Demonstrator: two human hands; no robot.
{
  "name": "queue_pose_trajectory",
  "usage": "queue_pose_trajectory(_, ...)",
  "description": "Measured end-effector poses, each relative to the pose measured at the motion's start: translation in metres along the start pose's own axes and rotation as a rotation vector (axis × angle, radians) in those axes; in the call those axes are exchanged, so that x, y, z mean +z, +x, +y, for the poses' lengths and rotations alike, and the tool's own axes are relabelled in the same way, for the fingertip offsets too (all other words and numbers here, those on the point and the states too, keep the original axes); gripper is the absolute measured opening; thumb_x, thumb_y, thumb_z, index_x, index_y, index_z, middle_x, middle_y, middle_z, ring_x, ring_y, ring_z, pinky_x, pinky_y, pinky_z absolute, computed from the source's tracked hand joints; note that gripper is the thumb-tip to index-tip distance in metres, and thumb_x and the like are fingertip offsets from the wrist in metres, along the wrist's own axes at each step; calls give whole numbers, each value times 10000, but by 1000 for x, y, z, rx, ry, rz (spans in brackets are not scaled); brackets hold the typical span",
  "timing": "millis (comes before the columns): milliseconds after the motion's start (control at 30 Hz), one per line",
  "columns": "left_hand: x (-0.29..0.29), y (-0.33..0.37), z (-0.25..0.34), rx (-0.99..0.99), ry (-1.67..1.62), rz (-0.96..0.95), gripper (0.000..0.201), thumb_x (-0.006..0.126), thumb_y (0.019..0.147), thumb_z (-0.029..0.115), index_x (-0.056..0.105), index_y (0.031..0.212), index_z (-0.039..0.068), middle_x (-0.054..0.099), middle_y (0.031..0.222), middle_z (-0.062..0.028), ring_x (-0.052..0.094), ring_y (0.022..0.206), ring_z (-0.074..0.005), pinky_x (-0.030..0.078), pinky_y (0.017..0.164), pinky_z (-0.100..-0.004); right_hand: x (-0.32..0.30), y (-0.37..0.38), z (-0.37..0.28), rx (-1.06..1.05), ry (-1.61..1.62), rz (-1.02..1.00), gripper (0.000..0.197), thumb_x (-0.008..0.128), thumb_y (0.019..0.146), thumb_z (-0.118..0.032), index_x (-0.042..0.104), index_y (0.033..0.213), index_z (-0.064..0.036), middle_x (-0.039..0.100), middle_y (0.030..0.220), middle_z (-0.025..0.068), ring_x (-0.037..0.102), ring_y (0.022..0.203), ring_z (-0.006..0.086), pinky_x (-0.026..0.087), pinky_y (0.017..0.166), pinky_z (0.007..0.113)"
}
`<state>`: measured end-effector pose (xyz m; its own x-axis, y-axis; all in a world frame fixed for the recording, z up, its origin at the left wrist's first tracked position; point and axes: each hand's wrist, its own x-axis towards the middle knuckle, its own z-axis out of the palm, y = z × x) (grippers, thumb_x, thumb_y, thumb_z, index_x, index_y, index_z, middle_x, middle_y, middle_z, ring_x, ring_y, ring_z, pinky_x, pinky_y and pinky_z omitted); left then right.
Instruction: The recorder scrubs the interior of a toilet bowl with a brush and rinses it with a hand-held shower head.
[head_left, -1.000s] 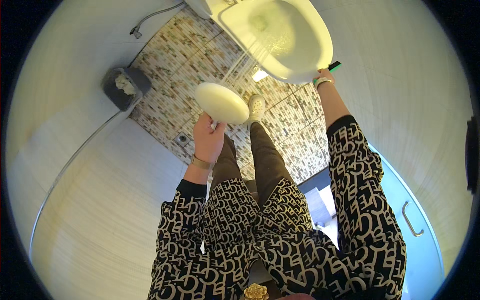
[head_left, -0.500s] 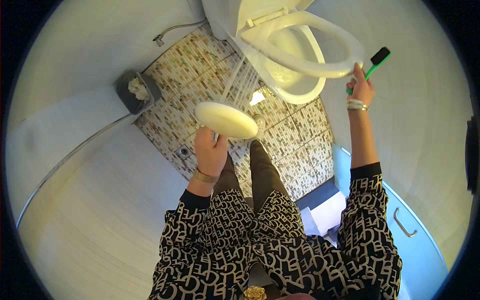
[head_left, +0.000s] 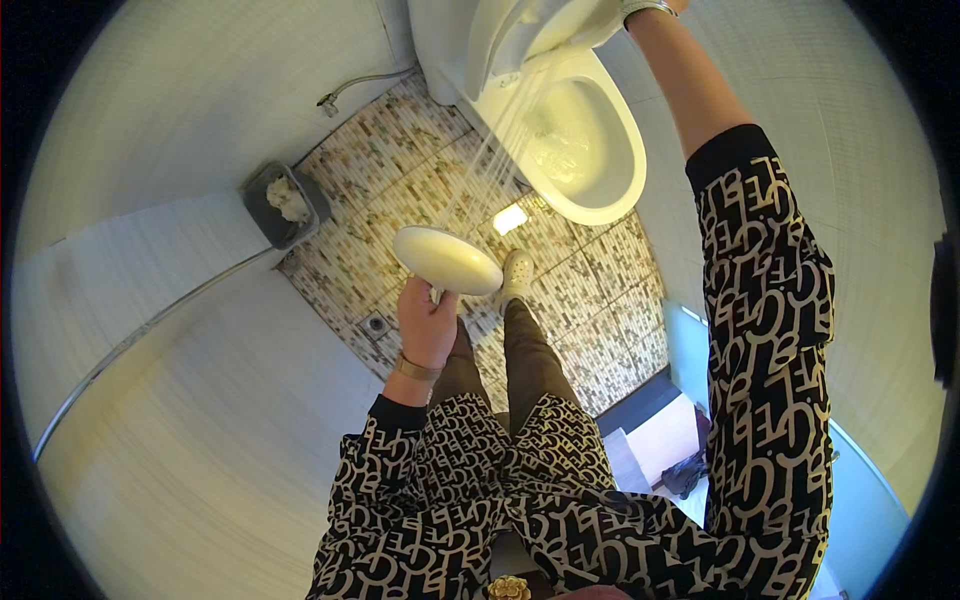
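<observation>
My left hand (head_left: 428, 322) is closed around the handle of a white round shower head (head_left: 447, 260). Jets of water stream from it up toward the toilet and strike near the raised seat and the bowl's back. The white toilet bowl (head_left: 628, 165) stands uncovered, with water moving inside. Its seat (head_left: 490, 45) is tilted up against the lid and tank at the top edge. My right arm reaches far forward beside the toilet; only a sliver of my right hand (head_left: 680, 4) shows past the bracelet, its fingers cut off by the frame. The green brush is out of sight.
A grey bin (head_left: 270, 230) with crumpled paper stands by the left wall. A hose with a small spray nozzle (head_left: 330, 103) hangs on the wall. A floor drain (head_left: 376, 324) lies left of my feet, on mosaic-patterned tiles. A light blue door (head_left: 865, 500) is at the right.
My right hand has moved up and forward, and the toilet seat has swung up to the lid. The brush has left view. The shower head has dipped slightly and keeps spraying.
</observation>
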<state>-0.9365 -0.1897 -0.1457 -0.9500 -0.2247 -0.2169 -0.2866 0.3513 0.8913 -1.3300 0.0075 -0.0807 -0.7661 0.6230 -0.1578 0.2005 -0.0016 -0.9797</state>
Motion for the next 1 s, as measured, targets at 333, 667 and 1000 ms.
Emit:
queue_pose_trajectory(333, -4, 28, 43, 143, -13, 11, 145, 587, 783, 7, 585, 928, -5, 634, 860, -100, 608, 787, -193, 469, 686, -294, -52, -30, 93, 20, 459, -116, 320, 590, 818, -303, 583, 933, -4, 605, 680, 117, 447, 413, 99, 364, 387, 249)
queue_pose_trajectory(667, 3, 49, 75, 317, 160, 3, 240, 597, 721, -4, 610, 961, -8, 616, 901, -171, 571, 739, -340, 450, 663, -379, -24, -116, 125, -1, 117, -315, 268, 505, 882, -256, 551, 904, 7, 572, 611, 91, 505, 413, 152, 411, 417, 292)
queue_pose_trajectory(1000, 12, 28, 49, -12, -505, -21, 409, 609, 778, 11, 484, 1168, 17, 533, 1157, -98, 543, 999, -231, 445, 890, -348, 8, -101, 131, -106, 254, -122, 230, 536, 870, -246, 531, 738, -59, 493, 563, 16, 473, 462, 118, 368, 402, 259)
